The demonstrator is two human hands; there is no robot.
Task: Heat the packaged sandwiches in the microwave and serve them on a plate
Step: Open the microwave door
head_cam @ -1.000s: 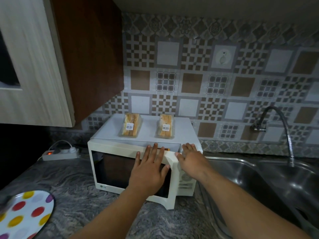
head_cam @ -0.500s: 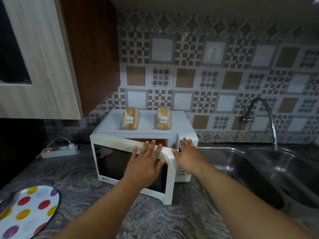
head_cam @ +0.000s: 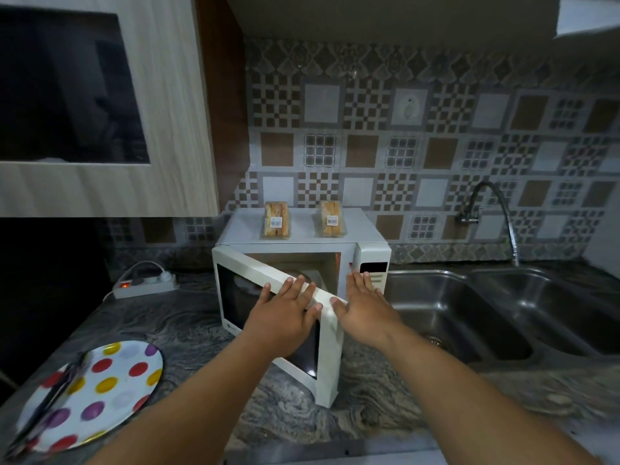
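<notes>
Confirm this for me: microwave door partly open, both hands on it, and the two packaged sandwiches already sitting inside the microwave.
Not quite. The head view shows the two packaged sandwiches lying on top of the microwave, not inside it. The rest holds: the door is partly open, with the left hand and right hand on it.

There are two packaged sandwiches in clear wrap, one [head_cam: 276, 220] left and one [head_cam: 330, 219] right, at the centre of the frame. There is one white microwave oven [head_cam: 302, 245] under them. One round white plate with coloured dots [head_cam: 114, 377] lies at the lower left. One white power strip [head_cam: 146, 286] is at the middle left. On the right are two steel sink basins [head_cam: 446, 310] [head_cam: 553, 307] and one curved metal tap [head_cam: 496, 213]. Two bare hands, left [head_cam: 285, 317] and right [head_cam: 364, 312], are at the centre.
</notes>
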